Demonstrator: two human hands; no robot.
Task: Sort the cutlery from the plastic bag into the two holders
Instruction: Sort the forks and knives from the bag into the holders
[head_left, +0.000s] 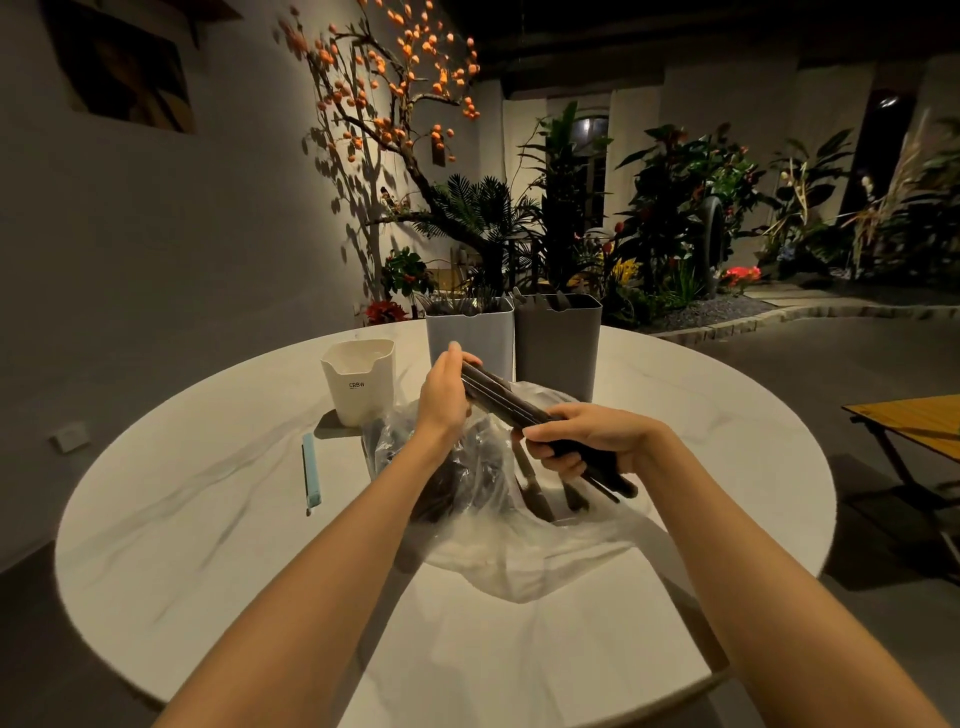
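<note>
I see both forearms reaching over the plastic bag (498, 499) on the round table (208, 519). My right hand (587, 441) is curled round a dark cutlery bundle (509, 402); my left hand (447, 395) pinches its far end, just before the 2 holders (511, 338).

**Around the round bench**

A round white marbled bench (208, 519) fills the lower view. At ten o'clock on it stands a white cup (358, 382) printed with small dark lettering; just at its seven o'clock lies a pale blue stick-like item (311, 474), flat on the top. Beyond, at twelve o'clock, a branch with orange fruits (395, 78) leans along the wall above leafy plants (675, 208). A wooden folding table (914, 423) stands at three o'clock.
</note>
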